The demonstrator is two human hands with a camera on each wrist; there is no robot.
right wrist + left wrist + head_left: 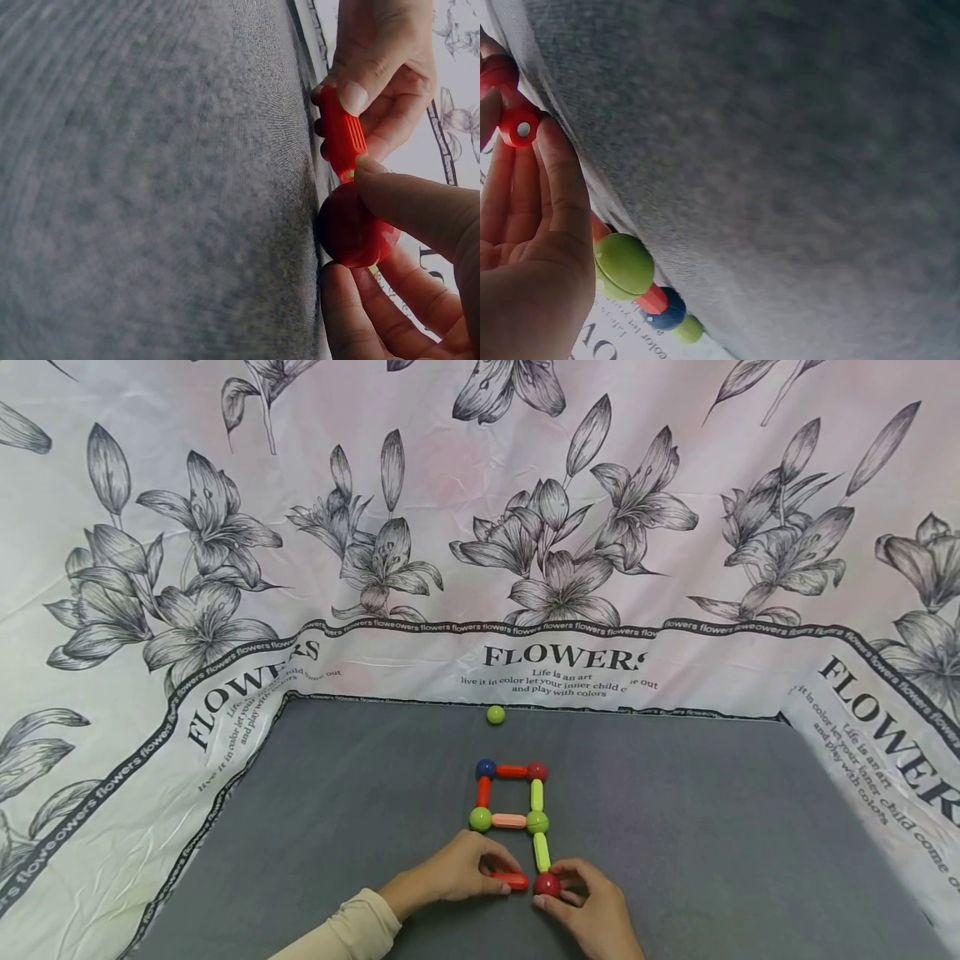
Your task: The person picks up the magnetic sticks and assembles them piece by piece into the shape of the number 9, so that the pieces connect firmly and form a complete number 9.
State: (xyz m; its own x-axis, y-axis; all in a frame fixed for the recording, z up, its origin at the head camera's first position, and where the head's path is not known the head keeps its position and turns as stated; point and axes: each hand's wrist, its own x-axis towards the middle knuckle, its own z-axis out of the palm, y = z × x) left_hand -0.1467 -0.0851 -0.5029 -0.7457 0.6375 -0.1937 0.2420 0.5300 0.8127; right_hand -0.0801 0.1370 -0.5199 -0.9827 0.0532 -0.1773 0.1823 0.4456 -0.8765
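Observation:
My left hand (pixel 467 868) pinches a red magnetic rod (pixel 512 881) between thumb and fingers, its free end pointing right. Close beside that end, my right hand (pixel 592 902) grips a red ball (pixel 547 884) low on the cloth. A yellow-green rod (pixel 542 852) runs from this ball up to a green ball (pixel 537 822), a corner of a square of rods and balls. In the right wrist view the red rod (pixel 345 135) nearly meets or touches the red ball (pixel 356 226); which one I cannot tell. The left wrist view shows the rod's metal-tipped end (pixel 523 130).
The square also has a blue ball (pixel 486 768), a dark red ball (pixel 537 771) and another green ball (pixel 480 819), joined by red, yellow-green and peach rods. A loose green ball (pixel 495 715) lies at the back of the grey cloth (pixel 360 793), before a flower-printed curtain (pixel 420 660).

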